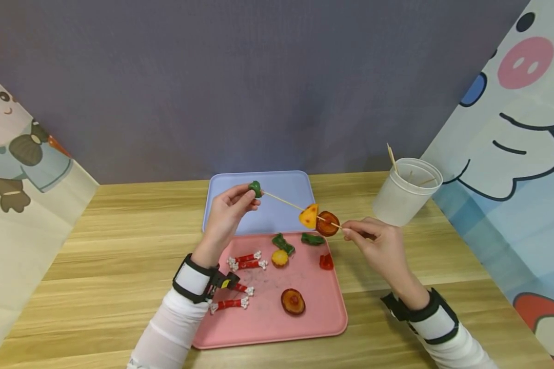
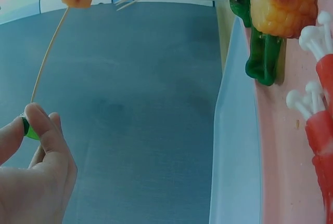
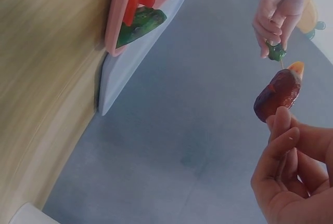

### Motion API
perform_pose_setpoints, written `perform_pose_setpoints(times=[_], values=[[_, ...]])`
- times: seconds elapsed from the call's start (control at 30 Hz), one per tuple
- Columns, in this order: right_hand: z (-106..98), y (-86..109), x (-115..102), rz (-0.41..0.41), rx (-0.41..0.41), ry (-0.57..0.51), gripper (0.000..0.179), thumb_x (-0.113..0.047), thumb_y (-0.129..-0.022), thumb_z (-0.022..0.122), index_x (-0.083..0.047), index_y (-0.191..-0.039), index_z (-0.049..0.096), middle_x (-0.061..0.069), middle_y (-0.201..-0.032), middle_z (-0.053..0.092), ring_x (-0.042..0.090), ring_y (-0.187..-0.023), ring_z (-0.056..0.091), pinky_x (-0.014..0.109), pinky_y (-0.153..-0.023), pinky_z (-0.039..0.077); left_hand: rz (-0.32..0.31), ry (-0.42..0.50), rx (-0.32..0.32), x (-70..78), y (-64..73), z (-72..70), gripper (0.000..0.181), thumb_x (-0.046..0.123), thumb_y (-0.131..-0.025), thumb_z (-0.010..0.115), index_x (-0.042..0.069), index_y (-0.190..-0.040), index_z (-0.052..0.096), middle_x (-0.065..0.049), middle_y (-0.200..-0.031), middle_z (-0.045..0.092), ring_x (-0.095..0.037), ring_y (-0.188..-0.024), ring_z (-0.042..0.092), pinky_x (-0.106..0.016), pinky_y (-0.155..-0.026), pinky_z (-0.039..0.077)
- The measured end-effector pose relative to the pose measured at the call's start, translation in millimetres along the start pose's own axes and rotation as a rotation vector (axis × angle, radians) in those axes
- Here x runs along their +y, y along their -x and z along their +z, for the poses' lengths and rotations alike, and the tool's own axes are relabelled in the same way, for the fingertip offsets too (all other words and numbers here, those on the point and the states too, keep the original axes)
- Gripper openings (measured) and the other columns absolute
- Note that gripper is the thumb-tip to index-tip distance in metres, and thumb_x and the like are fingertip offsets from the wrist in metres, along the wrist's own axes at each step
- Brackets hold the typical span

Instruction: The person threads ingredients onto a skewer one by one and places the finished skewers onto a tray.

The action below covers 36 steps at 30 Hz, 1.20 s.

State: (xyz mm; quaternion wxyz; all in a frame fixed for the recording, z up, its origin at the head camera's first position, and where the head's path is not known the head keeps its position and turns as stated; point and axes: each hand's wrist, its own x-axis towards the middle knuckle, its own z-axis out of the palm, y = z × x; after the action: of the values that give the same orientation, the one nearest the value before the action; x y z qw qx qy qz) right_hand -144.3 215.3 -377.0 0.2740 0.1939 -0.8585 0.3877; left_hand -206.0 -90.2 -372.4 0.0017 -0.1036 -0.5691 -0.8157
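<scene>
Our left fingers [image 1: 242, 202] are nipped on a green piece [image 1: 255, 189] at the tip of the skewer [image 1: 283, 200], our right fingers [image 1: 362, 226] pinching its other end, yellow piece [image 1: 308, 217] and brown disc [image 1: 325, 230] threaded between! Pushing straight and gently looks wisest for us. Below, a pink tray [image 1: 320, 323] sits in front of a blue tray [image 1: 277, 187] on our wooden desk [image 1: 120, 246], white tub [image 1: 394, 204] rightward, grey wall [image 1: 212, 92] behind.

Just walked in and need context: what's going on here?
A person's right hand holds a skewer carrying a brown piece and a yellow piece. The left hand pinches a green piece at the other end; whether it's threaded isn't clear. Loose pieces lie on the pink tray, with a blue tray behind.
</scene>
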Motion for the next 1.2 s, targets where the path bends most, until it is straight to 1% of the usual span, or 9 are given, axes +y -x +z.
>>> perform_pose_setpoints(times=[0.13, 0.33, 0.43, 0.6, 0.77, 0.9, 1.03, 1.2], values=[[0, 0.4, -1, 0.003, 0.002, -0.011, 0.006, -0.009, -0.073, 0.074, -0.008, -0.080, 0.074, -0.001, -0.067, 0.067, 0.002, -0.060, 0.059, 0.010, -0.054, 0.048, 0.002, -0.016, 0.011, -0.1, 0.9, 2.3, 0.034, 0.012, -0.087, 0.060, -0.008, -0.114, 0.056, 0.000, -0.088, 0.069, -0.013, -0.074, 0.062, -0.021, -0.069, 0.054], [0, 0.3, -4, -0.002, 0.003, -0.021, 0.009, -0.004, -0.071, 0.075, -0.005, -0.080, 0.074, 0.003, -0.066, 0.068, 0.007, -0.059, 0.060, 0.008, -0.056, 0.048, 0.001, -0.044, 0.011, -0.6, 2.1, 4.6, 0.039, 0.012, -0.086, 0.062, -0.011, -0.116, 0.054, 0.000, -0.087, 0.068, -0.013, -0.074, 0.061, -0.021, -0.069, 0.054], [-1, -1.4, -11, -0.010, 0.001, -0.018, 0.010, 0.000, -0.070, 0.075, -0.003, -0.079, 0.073, 0.005, -0.065, 0.068, 0.009, -0.058, 0.061, 0.008, -0.055, 0.048, 0.006, -0.045, 0.006, -1.1, 2.2, 4.8, 0.038, 0.013, -0.085, 0.063, -0.010, -0.115, 0.056, -0.001, -0.087, 0.068, -0.014, -0.074, 0.061, -0.021, -0.069, 0.054], [-6, -5.8, -31, -0.027, 0.003, -0.006, 0.011, 0.007, -0.067, 0.074, 0.001, -0.076, 0.072, 0.008, -0.062, 0.066, 0.012, -0.056, 0.060, 0.010, -0.053, 0.048, 0.017, -0.053, -0.008, -2.0, 2.5, 4.3, 0.034, 0.013, -0.085, 0.063, -0.007, -0.112, 0.060, -0.001, -0.087, 0.068, -0.014, -0.073, 0.062, -0.020, -0.068, 0.054], [-7, -5.8, -33, -0.038, 0.002, -0.019, 0.009, 0.005, -0.069, 0.074, 0.002, -0.077, 0.072, 0.009, -0.063, 0.067, 0.011, -0.056, 0.060, 0.011, -0.054, 0.049, 0.024, -0.063, -0.012, -3.5, 2.0, 4.8, 0.034, 0.015, -0.085, 0.064, -0.005, -0.112, 0.061, -0.001, -0.088, 0.068, -0.014, -0.074, 0.062, -0.021, -0.068, 0.054], [-7, -5.4, -33, -0.023, 0.006, -0.025, 0.009, 0.006, -0.069, 0.073, 0.002, -0.077, 0.072, 0.009, -0.064, 0.066, 0.012, -0.056, 0.060, 0.011, -0.054, 0.048, 0.022, -0.108, -0.011, -4.9, 1.7, 5.3, 0.038, 0.017, -0.084, 0.065, -0.006, -0.114, 0.061, -0.001, -0.090, 0.068, -0.015, -0.076, 0.062, -0.021, -0.069, 0.054], [-6, -5.6, -37, -0.009, 0.002, -0.012, 0.010, 0.007, -0.068, 0.074, 0.002, -0.076, 0.071, 0.008, -0.063, 0.066, 0.013, -0.056, 0.060, 0.012, -0.053, 0.048, 0.003, -0.167, -0.028, -6.0, 2.2, 6.4, 0.041, 0.019, -0.084, 0.065, -0.004, -0.118, 0.060, 0.000, -0.093, 0.067, -0.014, -0.079, 0.061, -0.020, -0.071, 0.053], [-7, -6.4, -39, -0.026, -0.004, -0.002, 0.009, 0.008, -0.067, 0.073, 0.003, -0.075, 0.071, 0.009, -0.061, 0.065, 0.014, -0.054, 0.060, 0.013, -0.052, 0.049, -0.011, -0.184, -0.040, -8.0, 2.7, 7.5, 0.042, 0.019, -0.085, 0.064, -0.004, -0.120, 0.059, 0.000, -0.096, 0.066, -0.014, -0.081, 0.059, -0.020, -0.071, 0.052]])
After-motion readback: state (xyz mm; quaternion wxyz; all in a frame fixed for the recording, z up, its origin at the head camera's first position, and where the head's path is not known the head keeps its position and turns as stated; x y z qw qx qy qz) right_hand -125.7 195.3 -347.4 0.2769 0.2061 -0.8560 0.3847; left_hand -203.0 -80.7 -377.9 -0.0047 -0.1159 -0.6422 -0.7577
